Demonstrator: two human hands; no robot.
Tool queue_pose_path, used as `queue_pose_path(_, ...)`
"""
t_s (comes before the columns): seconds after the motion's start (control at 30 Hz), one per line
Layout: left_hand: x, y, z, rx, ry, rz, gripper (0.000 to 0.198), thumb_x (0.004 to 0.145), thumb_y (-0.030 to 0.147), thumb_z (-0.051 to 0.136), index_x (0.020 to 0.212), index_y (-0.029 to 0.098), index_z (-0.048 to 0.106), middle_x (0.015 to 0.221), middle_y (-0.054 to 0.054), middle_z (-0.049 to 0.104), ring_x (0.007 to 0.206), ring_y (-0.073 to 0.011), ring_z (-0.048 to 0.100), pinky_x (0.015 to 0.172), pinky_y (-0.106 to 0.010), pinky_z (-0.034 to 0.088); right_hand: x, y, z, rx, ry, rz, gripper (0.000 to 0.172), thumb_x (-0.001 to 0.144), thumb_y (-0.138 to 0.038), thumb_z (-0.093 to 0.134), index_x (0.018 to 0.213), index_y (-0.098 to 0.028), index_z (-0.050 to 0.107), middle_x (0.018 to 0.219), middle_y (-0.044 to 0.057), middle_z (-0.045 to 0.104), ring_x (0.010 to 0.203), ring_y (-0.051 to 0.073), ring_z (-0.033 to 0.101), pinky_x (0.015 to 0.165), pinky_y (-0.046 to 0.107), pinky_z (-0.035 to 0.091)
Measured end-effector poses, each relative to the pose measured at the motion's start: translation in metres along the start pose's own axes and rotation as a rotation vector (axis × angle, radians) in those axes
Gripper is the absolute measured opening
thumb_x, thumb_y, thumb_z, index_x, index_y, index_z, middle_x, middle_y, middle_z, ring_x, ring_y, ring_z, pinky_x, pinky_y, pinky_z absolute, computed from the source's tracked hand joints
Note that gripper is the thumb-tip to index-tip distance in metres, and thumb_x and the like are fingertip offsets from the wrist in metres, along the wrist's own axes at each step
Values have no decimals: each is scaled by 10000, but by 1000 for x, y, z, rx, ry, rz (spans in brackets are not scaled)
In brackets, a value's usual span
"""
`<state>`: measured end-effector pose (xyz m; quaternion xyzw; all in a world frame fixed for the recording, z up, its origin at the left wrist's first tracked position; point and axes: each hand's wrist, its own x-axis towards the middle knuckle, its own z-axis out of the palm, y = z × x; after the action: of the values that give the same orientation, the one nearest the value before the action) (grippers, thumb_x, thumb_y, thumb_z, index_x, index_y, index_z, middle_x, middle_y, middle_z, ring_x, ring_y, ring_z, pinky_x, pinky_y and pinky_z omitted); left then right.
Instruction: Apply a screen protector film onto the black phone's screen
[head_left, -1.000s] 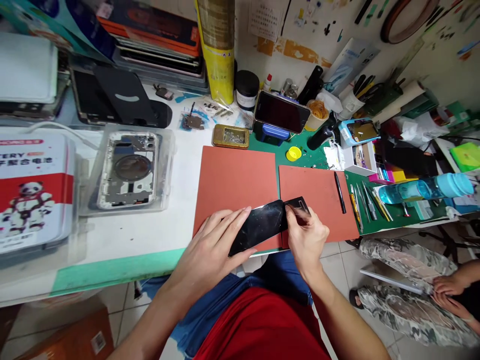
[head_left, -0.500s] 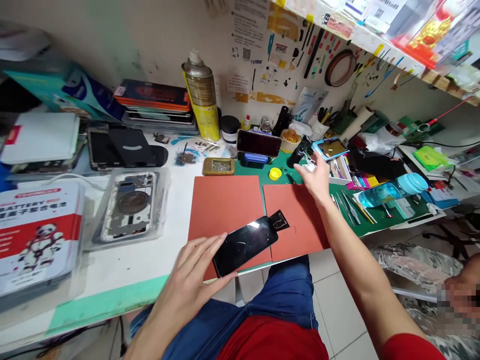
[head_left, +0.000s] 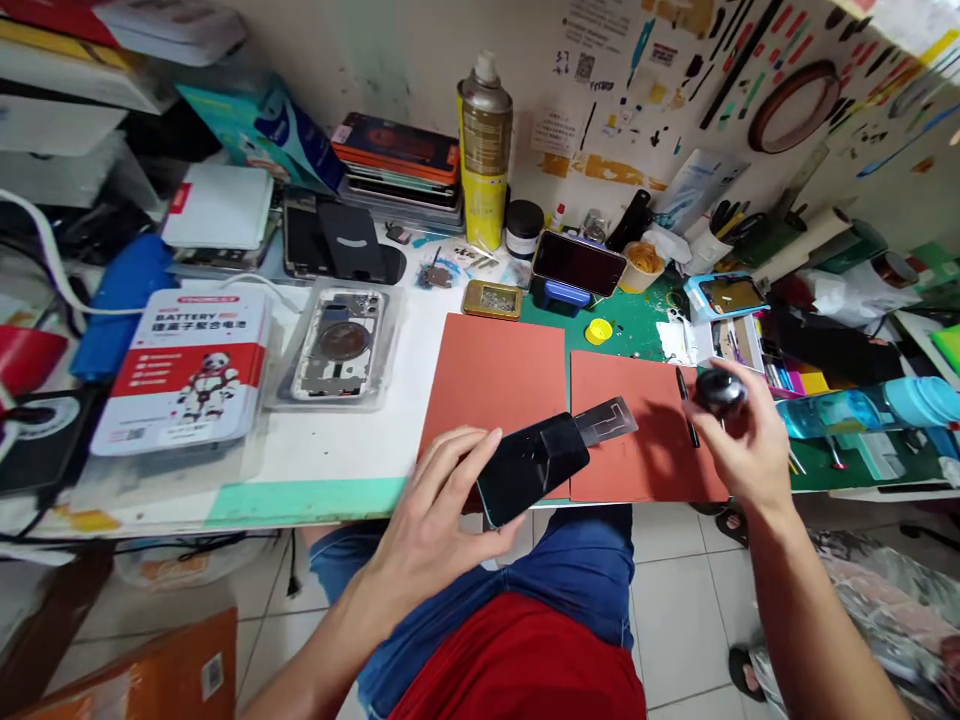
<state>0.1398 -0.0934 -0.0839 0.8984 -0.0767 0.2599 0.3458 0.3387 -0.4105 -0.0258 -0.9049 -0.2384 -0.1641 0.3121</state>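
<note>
1 phone (head_left: 529,470) is clamped in the left hand (head_left: 439,515), 1 dark rounded object (head_left: 720,388) in the right hand (head_left: 756,450).

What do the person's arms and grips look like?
The left grip and right grip are human hands, ungloved, with no rings visible. The left forearm and right forearm are bare: no sleeves, watch or cables show.
</note>
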Motion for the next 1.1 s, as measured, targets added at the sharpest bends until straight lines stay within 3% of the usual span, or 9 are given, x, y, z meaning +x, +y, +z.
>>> queue_pose_path(0.1,6,15,12,-77,107,-19,1069,838,194,860,1705,288,242,1435,-172,615,1344,-323,647,1081,-538,612,-42,-21,-21,-36,-90,-53,478,952,-377,784,1398,-273,646,1222,107,726,1067,300,719,908,464,604)
queue_pose_path(0.23,9,29,29,-198,147,-142,1099,830,215,880,1688,384,215,1440,-140,616,1317,-322,686,1080,-582,625,-64,-39,-15,-99,-148,-227,488,999,-269,739,1469,-270,608,1239,128,735,1084,307,727,905,468,628)
queue_pose_path(0.33,9,36,35,-230,152,-166,1140,850,210,864,1692,444,134,1460,-136,591,1336,-331,678,1078,-623,618,-63,-44,-4,-148,-189,-305,539,1027,-210,694,1544,-262,551,1259,147,728,1074,318,708,897,496,623)
queue_pose_path(0.5,10,42,36,-232,144,-142,1151,867,215,856,1706,429,98,1471,-156,575,1349,-338,669,1065,-619,626,-56,-49,8,-257,-270,-390,558,1047,-154,623,1591,-210,512,1274,170,730,1070,336,674,932,533,601)
queue_pose_path(0.83,11,42,36,-205,153,-107,1181,873,218,861,1722,410,63,1472,-168,588,1355,-339,670,1043,-600,643,-50,-59,12,-372,-320,-427,530,1034,-79,553,1562,-121,541,1290,198,723,1077,346,633,910,535,605)
queue_pose_path(1.1,11,44,34,-177,131,-126,1183,883,218,858,1711,403,34,1468,-180,586,1371,-338,657,1031,-603,639,-51,-60,10,-371,-327,-407,577,1039,-85,534,1610,-167,502,1310,193,714,1098,352,643,916,544,600)
